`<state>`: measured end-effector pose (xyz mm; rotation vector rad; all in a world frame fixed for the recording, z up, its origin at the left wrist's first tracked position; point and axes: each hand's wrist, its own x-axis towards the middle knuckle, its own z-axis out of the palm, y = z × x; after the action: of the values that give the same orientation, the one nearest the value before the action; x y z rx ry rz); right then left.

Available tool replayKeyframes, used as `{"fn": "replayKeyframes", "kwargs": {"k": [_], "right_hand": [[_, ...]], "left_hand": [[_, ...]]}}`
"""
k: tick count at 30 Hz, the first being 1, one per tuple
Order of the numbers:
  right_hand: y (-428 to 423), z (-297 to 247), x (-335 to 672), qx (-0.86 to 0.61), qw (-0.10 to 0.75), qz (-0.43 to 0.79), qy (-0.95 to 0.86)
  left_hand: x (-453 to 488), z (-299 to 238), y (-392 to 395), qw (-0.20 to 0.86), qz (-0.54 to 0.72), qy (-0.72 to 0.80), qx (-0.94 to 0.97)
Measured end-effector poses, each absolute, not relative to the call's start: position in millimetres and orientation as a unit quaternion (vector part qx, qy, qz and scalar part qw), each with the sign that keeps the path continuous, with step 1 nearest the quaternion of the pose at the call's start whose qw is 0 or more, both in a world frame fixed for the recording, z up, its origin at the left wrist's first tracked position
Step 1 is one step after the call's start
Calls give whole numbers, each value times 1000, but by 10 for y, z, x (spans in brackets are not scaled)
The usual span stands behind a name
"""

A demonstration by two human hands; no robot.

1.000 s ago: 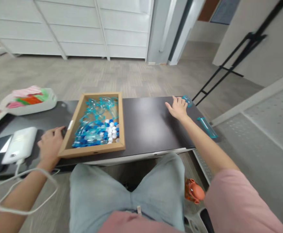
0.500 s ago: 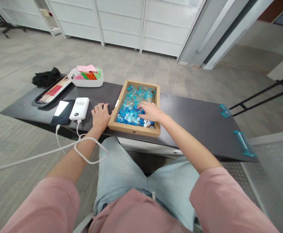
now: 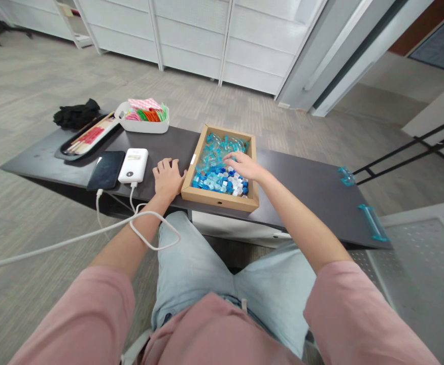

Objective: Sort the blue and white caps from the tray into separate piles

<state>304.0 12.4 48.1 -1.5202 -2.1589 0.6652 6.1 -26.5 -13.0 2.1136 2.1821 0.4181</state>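
Note:
An open cardboard box [image 3: 222,199] sits on the dark bench in front of me. Its near half holds many small blue, light-blue and white plastic pieces [image 3: 222,181]; clear plastic parts with teal ends [image 3: 214,149] fill the far half. Over the box's right side hovers my right hand [image 3: 243,165], fingers stretched out and a little apart, with nothing visible in them. My left hand [image 3: 168,179] lies palm down on the bench, fingers spread, just left of the box; its thumb is at or near the box wall.
On the left are a white power bank [image 3: 133,166] with a white cable [image 3: 145,215], a black phone [image 3: 106,170], a black tray of sticks [image 3: 88,139], a white basket of colourful strips [image 3: 145,124] and black cloth [image 3: 76,114]. Two clear teal-ended pieces [image 3: 373,223] lie at the right end.
My right hand has drawn back from the small pieces toward the far part of the box, uncovering white ones. My left hand stays beside the box. The view has shifted slightly.

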Motion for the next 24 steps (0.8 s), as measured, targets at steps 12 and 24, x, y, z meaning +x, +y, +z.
{"fn": "replayKeyframes", "kwargs": {"k": [12,24], "right_hand": [[-191,677,3410,-580,420,395,-575],[-1346,106,4618,-665,501,170,-526]], "left_hand": [[69,-111,-283,41,141,711,688],[45,20,-395,43,93,721,685]]}}
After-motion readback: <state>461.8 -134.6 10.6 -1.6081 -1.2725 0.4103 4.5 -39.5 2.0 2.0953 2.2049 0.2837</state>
